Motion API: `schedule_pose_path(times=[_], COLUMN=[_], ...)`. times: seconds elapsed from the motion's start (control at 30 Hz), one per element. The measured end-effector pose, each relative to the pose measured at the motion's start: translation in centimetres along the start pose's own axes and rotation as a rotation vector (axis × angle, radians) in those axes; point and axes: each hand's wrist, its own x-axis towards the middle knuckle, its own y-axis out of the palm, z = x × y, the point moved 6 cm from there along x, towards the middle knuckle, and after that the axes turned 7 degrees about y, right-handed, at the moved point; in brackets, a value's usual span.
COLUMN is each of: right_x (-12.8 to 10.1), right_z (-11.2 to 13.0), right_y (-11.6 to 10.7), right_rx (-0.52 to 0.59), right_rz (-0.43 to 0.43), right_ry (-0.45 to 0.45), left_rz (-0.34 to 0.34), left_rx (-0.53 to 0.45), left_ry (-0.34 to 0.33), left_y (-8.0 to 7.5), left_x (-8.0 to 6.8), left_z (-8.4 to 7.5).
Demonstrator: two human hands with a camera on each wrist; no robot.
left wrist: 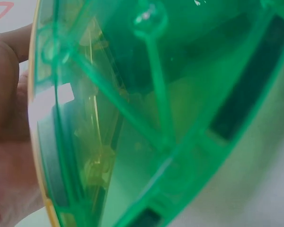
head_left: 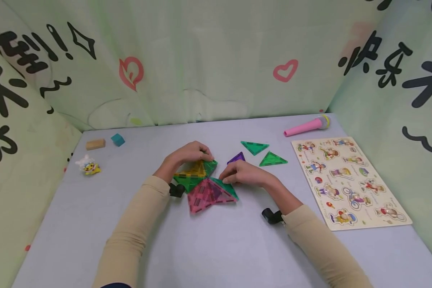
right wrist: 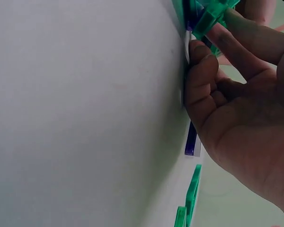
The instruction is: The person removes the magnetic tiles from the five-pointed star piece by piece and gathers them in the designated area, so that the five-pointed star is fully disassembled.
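Grey-blue table (head_left: 216, 248) walled in by pale green printed cloth. At far right, flat on the table, a wooden peg puzzle board (head_left: 349, 182) of little figures. At centre, a cluster of translucent magnetic tiles (head_left: 205, 184): pink square (head_left: 201, 197) and green triangle (head_left: 226, 188) lying flat, yellow tile (head_left: 192, 171) and another green triangle tilted up under the left hand (head_left: 187, 157). Left hand's fingers curled over the raised tiles, gripping their upper edge; green tile pressed close against the palm in the left wrist view. Right hand (head_left: 246, 174) just beside, fingertips bunched and pinching the rim of the flat green triangle. Purple triangle (head_left: 236, 158) just behind the right hand. Two loose green triangles (head_left: 263, 153) beyond it. Pink toy microphone (head_left: 307, 126) near the back right corner. At back left, well apart: yellow toy figure (head_left: 89, 165), wooden block (head_left: 95, 144), teal cube (head_left: 117, 139).
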Motion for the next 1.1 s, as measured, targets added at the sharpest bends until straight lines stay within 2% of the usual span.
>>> schedule_pose_path(times=[0.2,0.3,0.43,0.6,0.8,0.9,1.0,1.1], right_x=[0.2,0.0,-0.7,-1.7,-2.8,-2.9,-3.0,-3.0], right_z=[0.3,0.2,0.0,-0.1,0.1,0.6,0.9,0.9], right_y=[0.2,0.3,0.2,0.3,0.5,0.9,1.1,1.4], right_rx=[-0.010,-0.025,-0.062,-0.072,-0.062,-0.053,-0.041,-0.020], right_rz=[0.051,0.049,0.028,0.018,0.009,-0.003,-0.025,-0.042], right_ry=[0.010,0.012,0.029,0.052,0.091,0.085,0.080,0.086], left_rz=[-0.024,-0.034,-0.053,-0.116,-0.163,-0.143,-0.089,-0.050], left_rx=[0.049,0.049,0.055,0.165,0.301,0.332,0.325,0.315], left_ry=[-0.014,-0.024,-0.006,0.091,0.214,0.253,0.292,0.303], left_y=[0.3,0.4,0.5,0.5,0.9,1.6,2.5,3.2], left_x=[-0.1,-0.3,-0.8,-2.0,-4.6,-5.7,-6.4,-6.9], left_z=[0.0,-0.1,-0.3,-1.3,-3.3,-3.9,-4.2,-4.2])
